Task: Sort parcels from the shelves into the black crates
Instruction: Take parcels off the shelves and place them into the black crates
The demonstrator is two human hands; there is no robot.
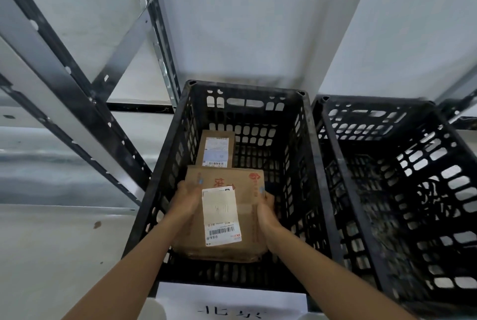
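Both your hands are down inside the middle crate (245, 87). Left hand (185, 198) grips the left edge of the box (245, 219); right hand (265, 211) grips the right edge. Fingers curl round the sides, thumbs toward you. Both forearms pass over the crate's near rim.

The box is brown cardboard with red print on the far part of its top, and it sits in the near half of the crate, below the rim. A white label (222, 216) with a barcode faces up, its long side running away from you. You cannot tell whether the box rests on the crate floor or hangs just above it.

A small box (215, 149) lies flat in the crate, beyond yours and against the left wall, with its label up. The far edge of your box overlaps its near end in this view; whether they touch is unclear. The right part of the crate floor beside it is bare grid.

A second crate (438, 177) stands just beside the first on the right, rims nearly touching.

Metal shelf uprights (77, 92) slant across the left, close to the crate's left wall. A pale panel (245, 23) rises behind both crates. A paper sign (229, 301) with dark characters hangs on the crate's near side. The grey floor (51, 255) on the left shows a small brown stain (97, 224).
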